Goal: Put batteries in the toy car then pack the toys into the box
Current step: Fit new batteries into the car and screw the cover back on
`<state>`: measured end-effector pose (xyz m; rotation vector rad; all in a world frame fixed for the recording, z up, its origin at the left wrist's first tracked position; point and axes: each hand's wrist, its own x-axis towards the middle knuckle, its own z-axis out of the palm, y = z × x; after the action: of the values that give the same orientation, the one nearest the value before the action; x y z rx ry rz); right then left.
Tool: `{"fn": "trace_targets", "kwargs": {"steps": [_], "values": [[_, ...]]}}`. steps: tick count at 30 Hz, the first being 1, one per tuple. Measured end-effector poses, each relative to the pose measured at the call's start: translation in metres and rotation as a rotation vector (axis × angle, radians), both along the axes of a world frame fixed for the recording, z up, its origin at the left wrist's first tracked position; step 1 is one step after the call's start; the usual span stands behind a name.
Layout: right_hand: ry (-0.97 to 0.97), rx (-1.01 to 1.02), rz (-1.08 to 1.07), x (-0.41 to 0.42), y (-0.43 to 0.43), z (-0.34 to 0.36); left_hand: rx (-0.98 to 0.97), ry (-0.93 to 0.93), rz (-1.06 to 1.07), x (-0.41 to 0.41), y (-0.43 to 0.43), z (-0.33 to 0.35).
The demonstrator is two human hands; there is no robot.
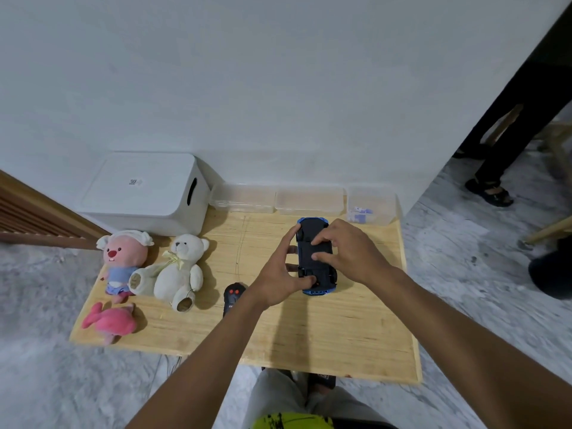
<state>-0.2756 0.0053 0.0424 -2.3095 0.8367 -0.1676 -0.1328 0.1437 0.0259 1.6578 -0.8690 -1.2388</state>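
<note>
The blue toy car is upside down above the wooden table, its dark underside facing me. My left hand grips its left side, thumb by the near wheel. My right hand holds its right side, fingers pressed on the underside. Three plush toys lie at the left: a pink beaver, a white teddy bear and a pink dolphin. The black remote lies beside my left wrist. A white box with its lid on stands at the back left.
Two clear plastic containers and a third holding small blue-white items line the wall behind the car. Another person's legs and sandalled foot are at the right, beside wooden furniture legs. My knees show below the table's near edge.
</note>
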Motion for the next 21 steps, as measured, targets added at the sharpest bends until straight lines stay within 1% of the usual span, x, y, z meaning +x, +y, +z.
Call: {"fn": "trace_targets", "kwargs": {"steps": [3,5,8,10,11,13,14,15,18,19,21], "values": [[0.046,-0.122,0.01,0.004,0.009,-0.002,0.004,-0.018,0.012,0.002,0.001,-0.002],[0.054,-0.16,0.002,0.009,0.013,-0.001,-0.002,-0.011,0.023,0.004,0.001,-0.003],[0.093,-0.153,0.058,0.015,0.008,-0.001,0.012,-0.002,0.023,0.009,0.0,-0.005],[0.059,-0.122,0.056,0.016,0.005,-0.002,0.026,-0.011,0.012,0.015,0.001,-0.007],[-0.015,-0.076,-0.021,0.015,0.004,-0.002,0.032,-0.021,0.012,0.019,0.002,-0.008],[-0.161,0.046,-0.282,0.01,0.0,-0.007,0.053,-0.037,0.02,0.029,0.006,-0.01],[-0.155,0.097,-0.38,0.006,-0.003,-0.015,0.065,-0.037,0.025,0.033,0.008,-0.011],[-0.078,0.131,-0.42,0.002,-0.005,-0.026,0.076,-0.035,0.03,0.037,0.01,-0.013],[0.294,0.256,-0.379,-0.004,-0.001,-0.062,0.095,-0.038,0.03,0.045,0.014,-0.017],[0.347,0.288,-0.389,-0.003,0.004,-0.072,0.098,-0.041,0.029,0.047,0.014,-0.019],[0.362,0.279,-0.438,0.003,0.016,-0.086,0.102,-0.046,0.022,0.05,0.014,-0.022]]}}
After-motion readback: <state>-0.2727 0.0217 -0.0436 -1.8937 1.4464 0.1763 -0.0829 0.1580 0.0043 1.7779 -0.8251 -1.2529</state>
